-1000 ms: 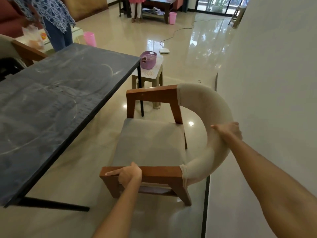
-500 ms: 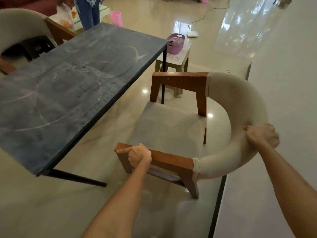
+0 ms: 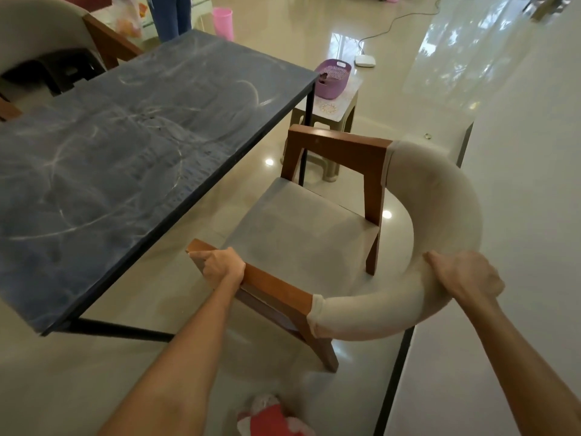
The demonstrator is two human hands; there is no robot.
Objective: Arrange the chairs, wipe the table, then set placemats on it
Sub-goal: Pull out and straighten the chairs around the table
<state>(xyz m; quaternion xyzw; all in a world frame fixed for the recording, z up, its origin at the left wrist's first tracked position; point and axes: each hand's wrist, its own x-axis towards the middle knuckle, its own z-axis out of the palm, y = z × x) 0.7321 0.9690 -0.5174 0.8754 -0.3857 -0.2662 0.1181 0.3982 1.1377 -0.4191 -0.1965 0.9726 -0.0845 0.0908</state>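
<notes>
A wooden armchair (image 3: 301,234) with a grey seat and a curved cream padded backrest stands beside the dark streaked table (image 3: 125,152). My left hand (image 3: 221,266) grips the front end of the chair's near wooden armrest. My right hand (image 3: 465,273) grips the padded backrest at its curve. The seat's front edge lies close to the table's long side, apart from it. No cloth or placemats show.
A plastic stool (image 3: 330,121) carrying a purple basket (image 3: 334,78) stands past the table's far corner. Another chair (image 3: 41,45) sits at the far left. A person's legs (image 3: 171,14) and a pink bin (image 3: 223,22) are beyond. A white wall (image 3: 518,215) runs along the right.
With both hands holding the same spots, the chair has shifted closer to the table's long side, and my view has moved along with it.
</notes>
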